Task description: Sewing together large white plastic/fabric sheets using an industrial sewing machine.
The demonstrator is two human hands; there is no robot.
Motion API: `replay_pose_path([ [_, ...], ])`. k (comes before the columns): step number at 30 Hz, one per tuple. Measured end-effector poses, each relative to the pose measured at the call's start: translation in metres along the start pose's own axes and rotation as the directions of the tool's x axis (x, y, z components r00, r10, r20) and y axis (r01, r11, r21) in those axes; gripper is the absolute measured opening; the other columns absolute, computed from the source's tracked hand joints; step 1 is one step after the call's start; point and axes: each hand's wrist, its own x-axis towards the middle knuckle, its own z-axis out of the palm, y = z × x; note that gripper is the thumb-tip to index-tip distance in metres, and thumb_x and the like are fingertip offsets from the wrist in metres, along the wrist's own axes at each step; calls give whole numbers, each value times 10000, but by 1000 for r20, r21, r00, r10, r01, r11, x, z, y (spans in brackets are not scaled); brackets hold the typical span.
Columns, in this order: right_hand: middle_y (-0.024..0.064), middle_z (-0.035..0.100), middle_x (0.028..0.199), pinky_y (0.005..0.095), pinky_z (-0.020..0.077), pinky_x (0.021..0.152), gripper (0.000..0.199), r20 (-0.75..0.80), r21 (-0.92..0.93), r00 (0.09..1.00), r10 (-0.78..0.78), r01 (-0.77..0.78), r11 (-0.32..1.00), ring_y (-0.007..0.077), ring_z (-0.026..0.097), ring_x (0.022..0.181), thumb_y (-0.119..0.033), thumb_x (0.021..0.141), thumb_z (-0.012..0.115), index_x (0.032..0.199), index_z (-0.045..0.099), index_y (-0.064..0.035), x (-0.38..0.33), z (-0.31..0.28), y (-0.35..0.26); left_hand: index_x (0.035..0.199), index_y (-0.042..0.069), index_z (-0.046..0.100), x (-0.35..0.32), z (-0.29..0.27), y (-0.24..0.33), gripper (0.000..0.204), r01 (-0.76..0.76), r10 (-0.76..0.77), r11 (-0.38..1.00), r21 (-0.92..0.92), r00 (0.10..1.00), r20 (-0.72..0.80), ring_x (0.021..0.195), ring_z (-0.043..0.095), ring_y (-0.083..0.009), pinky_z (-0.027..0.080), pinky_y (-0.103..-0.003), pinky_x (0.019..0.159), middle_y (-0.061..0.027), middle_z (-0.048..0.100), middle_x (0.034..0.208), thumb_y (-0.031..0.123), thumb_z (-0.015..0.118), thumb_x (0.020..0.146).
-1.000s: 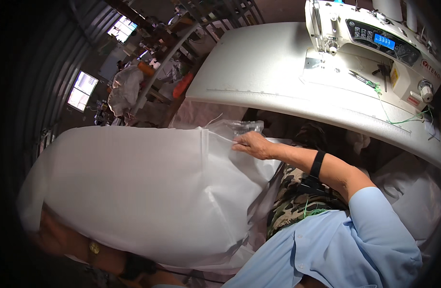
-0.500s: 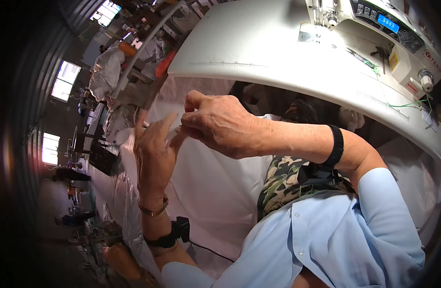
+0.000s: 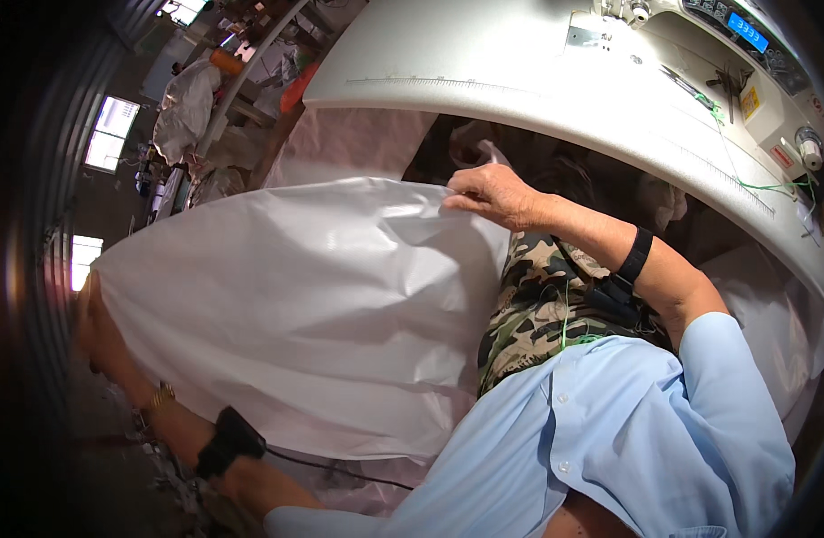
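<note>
A large sheet of shiny white fabric [image 3: 322, 269] stretches from one hand to the other in front of my body. At the far left, my left hand [image 3: 91, 314] is closed on the sheet's left corner; the hand is dim there, and its fingers show only in part. My right hand [image 3: 492, 195] pinches the sheet's upper right edge, just below the front of a pale sewing machine table [image 3: 483, 94]. Wrinkles run through the fabric close to the right fingers. Its lower part hangs over more pale material.
A sewing machine's needle plate [image 3: 591, 38] and control panel [image 3: 744, 34] are at the upper right. Green thread [image 3: 762, 186] trails over the table. My lap has camouflage cloth [image 3: 524, 314]. A black cable [image 3: 340, 468] runs from my left wristband. Shelving with bundled material stands at the upper left.
My hands were close together and have moved apart, the left one far to the left and down, the right one to the right. The white sheet is now spread between them.
</note>
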Motion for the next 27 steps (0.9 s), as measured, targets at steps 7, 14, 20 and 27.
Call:
replay_pose_path([
  [7,182,597,676,468,457,605,281,-78,-128,987,-140,129,983,399,589,655,-257,961,552,792,603,-39,29,-6,-63,1411,33,451,-87,71,204,619,-314,459,728,-610,884,93,1318,435,-292,300,-396,1119,-197,471,1417,117,697,849],
  [14,167,627,704,461,491,675,375,79,-144,986,-144,154,978,374,640,753,-440,908,603,855,637,-70,35,-48,-75,1058,-4,678,-101,68,268,256,-192,519,722,-665,785,337,794,657,-177,511,-306,748,-138,698,895,65,722,815],
  [20,129,662,726,422,484,675,313,131,-122,990,61,-44,991,316,651,742,-391,870,674,960,692,-92,8,-67,-17,972,-21,708,-54,18,202,131,-320,520,737,-595,831,197,767,649,-121,504,-262,719,-108,721,871,26,695,850],
  [27,125,625,726,420,475,705,225,57,-100,998,32,-26,995,304,631,767,-297,863,669,873,661,-73,-6,-69,-14,1042,-4,718,10,19,126,213,-180,241,919,-352,961,137,749,552,-77,458,-230,717,-43,674,815,156,689,906],
])
